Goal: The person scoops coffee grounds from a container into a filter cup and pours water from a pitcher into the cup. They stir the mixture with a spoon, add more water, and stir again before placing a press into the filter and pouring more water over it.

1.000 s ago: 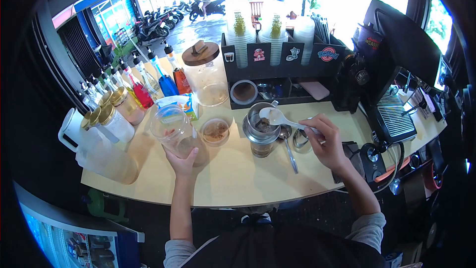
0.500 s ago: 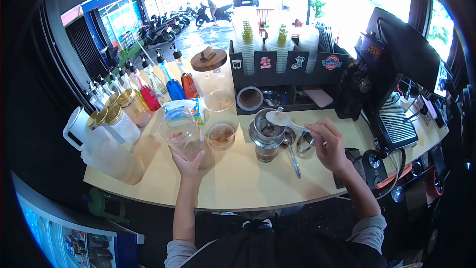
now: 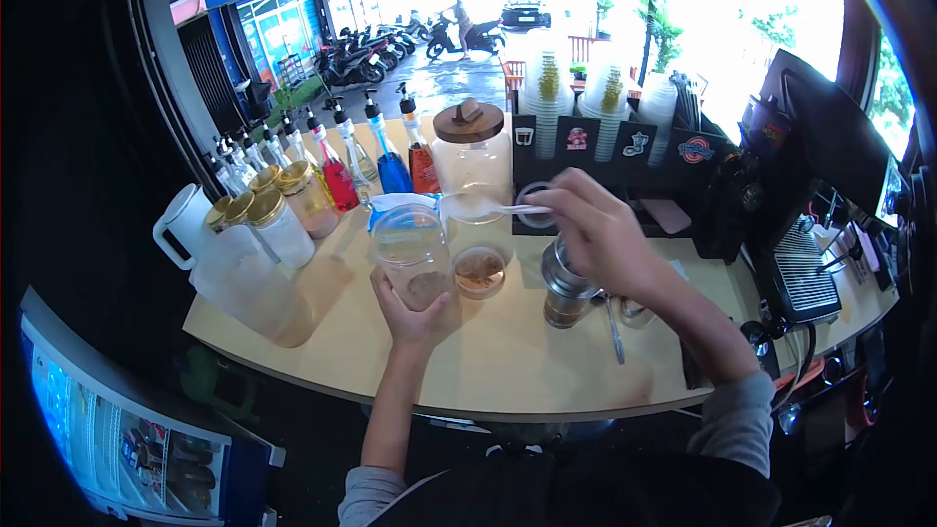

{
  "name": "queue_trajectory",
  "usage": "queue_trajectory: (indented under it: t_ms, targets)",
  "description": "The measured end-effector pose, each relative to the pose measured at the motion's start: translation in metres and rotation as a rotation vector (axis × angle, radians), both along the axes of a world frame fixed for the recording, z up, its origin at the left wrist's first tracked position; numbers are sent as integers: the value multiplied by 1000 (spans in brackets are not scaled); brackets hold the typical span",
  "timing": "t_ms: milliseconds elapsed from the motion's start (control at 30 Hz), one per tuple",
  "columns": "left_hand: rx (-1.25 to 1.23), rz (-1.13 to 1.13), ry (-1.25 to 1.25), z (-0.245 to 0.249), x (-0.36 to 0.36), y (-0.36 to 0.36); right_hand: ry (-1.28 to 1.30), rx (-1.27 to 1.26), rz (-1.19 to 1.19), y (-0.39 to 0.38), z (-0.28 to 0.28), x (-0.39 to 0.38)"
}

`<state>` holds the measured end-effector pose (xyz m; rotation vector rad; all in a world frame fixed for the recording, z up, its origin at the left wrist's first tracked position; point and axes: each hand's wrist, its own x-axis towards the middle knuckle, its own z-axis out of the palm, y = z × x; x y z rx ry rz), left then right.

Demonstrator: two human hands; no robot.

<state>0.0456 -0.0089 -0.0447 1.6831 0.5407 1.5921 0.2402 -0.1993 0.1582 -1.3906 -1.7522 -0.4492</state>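
My left hand (image 3: 415,320) is wrapped around a clear jar (image 3: 412,246), held slightly tilted, with a little brownish matter low inside. In my right hand (image 3: 607,239) is a white plastic spoon (image 3: 480,207); its bowl hovers by the jar's mouth, and I cannot make out its contents. Between the hands a round lid (image 3: 479,273) lies on the counter with brown grounds in it. Partly hidden below my right hand, a metal drip coffee filter (image 3: 562,275) sits on a glass (image 3: 563,310). A metal spoon (image 3: 615,334) lies beside it.
Left on the counter (image 3: 498,361) stand a frosted pitcher (image 3: 256,288), gold-lidded jars (image 3: 281,230) and several pump bottles (image 3: 392,164). A wooden-lidded jar (image 3: 472,166) and a black cup organizer (image 3: 625,161) are behind. An espresso machine (image 3: 800,268) stands right.
My right hand has lifted the plastic spoon from over the drip filter and carried it left to the jar's mouth. The view has shifted, while my left hand still grips the jar.
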Motion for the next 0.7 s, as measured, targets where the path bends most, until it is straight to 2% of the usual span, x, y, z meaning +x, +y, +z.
queue_trajectory:
  t_ms: [33,67,100,167,267,400,500,567,633,667,700]
  targets:
    - [87,102,102,-4,-3,5,-108,13,56,18,3,-6]
    - [88,109,102,-5,-5,6,-216,24,114,35,4,-13]
    - [89,109,105,-7,-6,8,-218,24,123,51,5,-21]
    - [82,120,107,-5,-8,8,-452,-102,129,80,3,-36]
    - [46,75,76,-3,-9,7,-556,-231,171,110,0,-49]
    - [63,65,83,-2,-11,9,-563,-361,176,123,-5,-53]
    - [125,74,63,-5,-11,12,-505,-279,202,113,-9,-47]
    - [185,90,57,-6,-17,13,-352,-208,228,93,-3,-38]
    - [445,366,44,-4,-25,11,-313,-149,215,64,1,-22]
    - [449,349,38,-4,-25,9,-256,-119,176,43,6,-15]
    - [525,444,-9,-5,-26,6,-199,-87,137,24,7,-7]
